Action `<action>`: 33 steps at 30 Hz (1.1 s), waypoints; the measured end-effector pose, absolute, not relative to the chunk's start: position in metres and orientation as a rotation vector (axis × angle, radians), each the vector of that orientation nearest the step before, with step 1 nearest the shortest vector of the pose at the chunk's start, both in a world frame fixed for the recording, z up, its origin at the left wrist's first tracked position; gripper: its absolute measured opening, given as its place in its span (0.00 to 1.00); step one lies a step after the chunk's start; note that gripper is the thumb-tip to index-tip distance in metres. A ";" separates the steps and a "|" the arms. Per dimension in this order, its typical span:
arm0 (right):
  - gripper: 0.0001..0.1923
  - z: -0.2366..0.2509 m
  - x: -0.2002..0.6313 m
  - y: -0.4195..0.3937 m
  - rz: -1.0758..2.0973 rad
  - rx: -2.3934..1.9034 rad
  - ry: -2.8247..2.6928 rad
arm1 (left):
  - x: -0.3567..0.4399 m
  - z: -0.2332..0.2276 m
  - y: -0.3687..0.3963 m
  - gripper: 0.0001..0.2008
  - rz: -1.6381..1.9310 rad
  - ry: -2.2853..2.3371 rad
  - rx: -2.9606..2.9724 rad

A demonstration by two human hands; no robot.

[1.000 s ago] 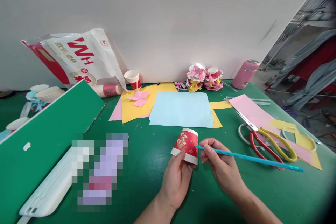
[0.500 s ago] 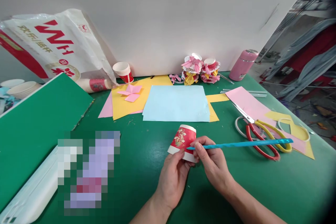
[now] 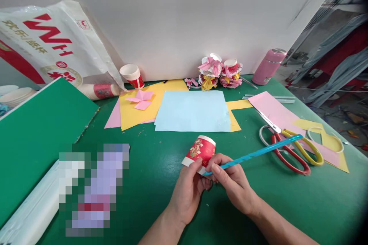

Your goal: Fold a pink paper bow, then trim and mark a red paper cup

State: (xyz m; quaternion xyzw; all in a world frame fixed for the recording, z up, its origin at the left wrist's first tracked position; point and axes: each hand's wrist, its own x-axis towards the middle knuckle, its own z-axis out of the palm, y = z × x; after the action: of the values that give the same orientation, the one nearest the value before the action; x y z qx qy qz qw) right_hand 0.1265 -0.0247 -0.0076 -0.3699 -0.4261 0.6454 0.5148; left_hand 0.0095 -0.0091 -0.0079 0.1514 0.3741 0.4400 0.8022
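Observation:
A red paper cup (image 3: 201, 150) with a white rim and a gold pattern is tilted in my left hand (image 3: 188, 191), thumb on its front and fingers beneath. My right hand (image 3: 234, 182) pinches a long, thin blue stick (image 3: 258, 153) with a spiral twist. The stick slants up to the right, and its pointed tip lies at the cup's white lower band. Whether the tip touches the cup I cannot tell. Behind the cup, light blue paper sheets (image 3: 192, 111) lie on the green table (image 3: 149, 183).
Red- and yellow-handled scissors (image 3: 290, 147) lie right over pink and yellow paper. A pink bottle (image 3: 268, 67) and decorated cups (image 3: 209, 71) stand along the wall. Left are a pink folded paper piece (image 3: 142, 98), stacked cups (image 3: 132, 75), a plastic bag (image 3: 57, 42) and a green board (image 3: 46, 141).
The blue stick has swung to a steeper slant, its tip moving down from the cup's red part to the white band. My left thumb sits slightly higher on the cup.

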 end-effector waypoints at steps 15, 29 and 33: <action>0.11 -0.013 0.144 -0.006 1.092 -1.013 -0.676 | 0.014 0.002 -0.014 0.10 1.083 0.785 -0.026; 0.10 -0.019 0.135 -0.013 1.198 -1.009 -0.797 | 0.011 -0.001 -0.010 0.14 1.051 0.681 -0.001; 0.11 -0.020 0.128 -0.014 1.279 -0.961 -0.797 | 0.010 -0.001 -0.010 0.13 1.042 0.657 0.103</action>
State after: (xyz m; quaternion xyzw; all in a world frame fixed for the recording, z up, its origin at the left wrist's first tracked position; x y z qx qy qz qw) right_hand 0.1276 -0.0140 -0.0205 -0.4191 -0.3474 0.5579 0.6265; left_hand 0.0101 -0.0097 -0.0008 0.0484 0.3081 0.4885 0.8149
